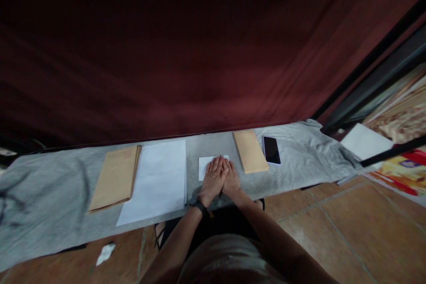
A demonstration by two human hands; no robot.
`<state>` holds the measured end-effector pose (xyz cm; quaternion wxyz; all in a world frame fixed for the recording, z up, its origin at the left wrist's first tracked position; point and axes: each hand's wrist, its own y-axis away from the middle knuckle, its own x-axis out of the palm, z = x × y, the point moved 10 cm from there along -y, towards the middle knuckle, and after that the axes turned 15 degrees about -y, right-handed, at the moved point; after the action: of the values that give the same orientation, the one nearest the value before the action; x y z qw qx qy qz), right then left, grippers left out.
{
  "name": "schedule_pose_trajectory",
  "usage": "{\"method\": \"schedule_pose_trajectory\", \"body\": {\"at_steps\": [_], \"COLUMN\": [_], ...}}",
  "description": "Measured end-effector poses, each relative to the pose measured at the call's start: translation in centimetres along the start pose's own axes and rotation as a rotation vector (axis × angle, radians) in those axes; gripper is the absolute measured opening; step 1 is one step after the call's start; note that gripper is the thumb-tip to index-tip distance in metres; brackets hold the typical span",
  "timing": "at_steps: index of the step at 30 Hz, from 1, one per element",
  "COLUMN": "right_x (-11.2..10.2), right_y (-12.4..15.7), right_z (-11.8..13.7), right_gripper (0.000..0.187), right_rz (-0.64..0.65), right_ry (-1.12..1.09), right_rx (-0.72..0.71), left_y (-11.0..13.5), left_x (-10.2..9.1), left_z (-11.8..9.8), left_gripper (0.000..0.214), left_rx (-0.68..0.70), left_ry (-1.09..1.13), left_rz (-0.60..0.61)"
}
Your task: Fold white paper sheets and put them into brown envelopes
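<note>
A small folded white paper lies on the grey cloth in front of me. Flat on top of it rests my left hand, fingers stretched out, a dark band at the wrist. My right hand lies flat beside it, the two hands touching and partly overlapping. Both cover the paper's right part. To the left is a stack of large white sheets, with a pile of brown envelopes over its left edge. Right of my hands lies a second pile of brown envelopes.
A phone with a dark screen lies beside the right envelopes. Grey cloth covers the long narrow table. A dark red curtain-like surface rises behind it. Crumpled white tissue is on the tiled floor; a colourful box stands far right.
</note>
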<state>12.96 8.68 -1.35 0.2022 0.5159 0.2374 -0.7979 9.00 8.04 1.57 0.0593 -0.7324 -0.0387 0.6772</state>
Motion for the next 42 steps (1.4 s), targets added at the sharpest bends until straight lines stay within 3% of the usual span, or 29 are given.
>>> {"method": "schedule_pose_trajectory", "body": {"at_steps": [4, 13, 19, 25, 28, 35, 42], "right_x": [-0.3, -1.2, -1.8, -2.5, -2.7, -0.2, -0.2], "right_y": [0.0, 0.2, 0.5, 0.7, 0.2, -1.7, -1.3], "right_z": [0.0, -0.8, -3.0, -3.6, -2.6, 3.4, 2.1], "right_gripper": [0.061, 0.053, 0.054, 0.053, 0.055, 0.055, 0.053], "right_rz": [-0.031, -0.227, -0.267, -0.286, -0.274, -0.081, -0.085], "right_ry": [0.000, -0.057, -0.070, -0.107, -0.152, -0.342, -0.275], "right_rx": [0.003, 0.043, 0.108, 0.167, 0.166, -0.083, -0.090], "left_y": [-0.2, 1.1, 1.8, 1.9, 1.9, 2.3, 2.1], "left_x": [1.7, 1.6, 1.2, 0.9, 1.2, 3.1, 2.6], "left_z": [1.4, 4.8, 5.4, 5.5, 5.6, 6.5, 6.3], "left_gripper": [0.059, 0.058, 0.058, 0.059, 0.059, 0.065, 0.062], "left_rx": [-0.048, -0.189, -0.249, -0.303, -0.294, -0.216, -0.256], "left_ry": [-0.024, -0.199, -0.231, -0.227, -0.227, -0.212, -0.225], "left_rz": [0.054, 0.014, -0.037, -0.086, -0.106, -0.120, -0.099]}}
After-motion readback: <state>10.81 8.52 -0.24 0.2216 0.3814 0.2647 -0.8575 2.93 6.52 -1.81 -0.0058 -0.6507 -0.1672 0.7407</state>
